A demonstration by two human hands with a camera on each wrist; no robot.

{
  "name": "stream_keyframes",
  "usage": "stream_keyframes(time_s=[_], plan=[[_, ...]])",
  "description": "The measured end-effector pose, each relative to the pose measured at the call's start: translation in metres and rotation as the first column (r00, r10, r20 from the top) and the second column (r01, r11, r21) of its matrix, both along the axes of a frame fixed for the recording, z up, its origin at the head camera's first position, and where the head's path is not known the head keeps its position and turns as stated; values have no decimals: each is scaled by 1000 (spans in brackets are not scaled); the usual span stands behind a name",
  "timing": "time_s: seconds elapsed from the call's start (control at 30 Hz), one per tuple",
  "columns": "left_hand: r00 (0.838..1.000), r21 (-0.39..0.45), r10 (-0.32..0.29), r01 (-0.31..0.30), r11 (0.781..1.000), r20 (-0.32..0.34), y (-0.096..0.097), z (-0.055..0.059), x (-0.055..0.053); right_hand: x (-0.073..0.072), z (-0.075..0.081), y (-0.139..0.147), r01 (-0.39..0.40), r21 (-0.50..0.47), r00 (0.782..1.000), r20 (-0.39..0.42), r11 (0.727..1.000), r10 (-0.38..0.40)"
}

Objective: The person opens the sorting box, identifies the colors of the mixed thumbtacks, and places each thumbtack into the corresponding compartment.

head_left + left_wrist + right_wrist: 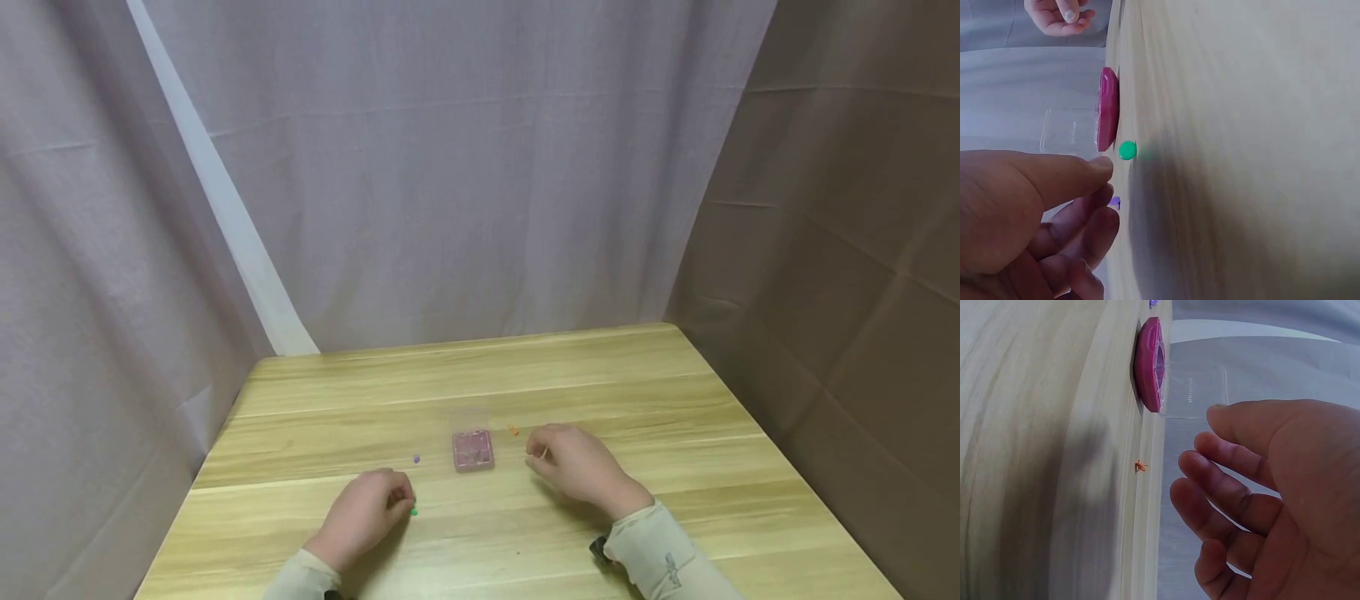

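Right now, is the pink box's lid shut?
No, the right wrist view shows its clear lid standing raised above the pink box.

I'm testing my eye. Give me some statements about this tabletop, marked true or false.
1. The clear lid of the pink box is open. True.
2. The green piece is nearer the left hand than the right hand. True.
3. The right hand grips the pink box. False: the hand is apart from it.
4. The purple piece and orange piece lie on the table. True.
5. The orange piece is nearer the left hand. False: it is nearer the right hand.
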State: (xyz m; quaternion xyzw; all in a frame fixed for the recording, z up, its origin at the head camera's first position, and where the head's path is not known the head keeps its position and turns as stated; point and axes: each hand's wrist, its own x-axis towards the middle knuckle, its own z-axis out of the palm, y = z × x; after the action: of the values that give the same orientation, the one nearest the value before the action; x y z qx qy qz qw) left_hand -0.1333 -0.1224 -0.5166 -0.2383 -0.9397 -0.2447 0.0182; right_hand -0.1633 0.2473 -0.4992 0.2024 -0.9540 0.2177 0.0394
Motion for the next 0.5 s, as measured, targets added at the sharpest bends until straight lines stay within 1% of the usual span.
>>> stream_keyframes(time_s=[0.17, 0.3, 0.37, 0.5], plan=[[1000, 31, 5, -6, 1000, 21, -1, 0, -7, 0, -1, 1, 4, -4, 1000, 4, 1000, -4], [999, 46, 9, -11, 999, 43, 4, 2, -14, 2, -1, 1, 3, -10, 1000, 4, 1000, -3], [999, 46, 9, -12, 999, 44, 8, 4, -17, 2, 0, 1, 0, -10, 1000, 1, 1000, 0], [1000, 30, 17, -18, 999, 26, 18, 8, -23, 3, 0, 0, -5, -9, 1000, -3, 1000, 5]])
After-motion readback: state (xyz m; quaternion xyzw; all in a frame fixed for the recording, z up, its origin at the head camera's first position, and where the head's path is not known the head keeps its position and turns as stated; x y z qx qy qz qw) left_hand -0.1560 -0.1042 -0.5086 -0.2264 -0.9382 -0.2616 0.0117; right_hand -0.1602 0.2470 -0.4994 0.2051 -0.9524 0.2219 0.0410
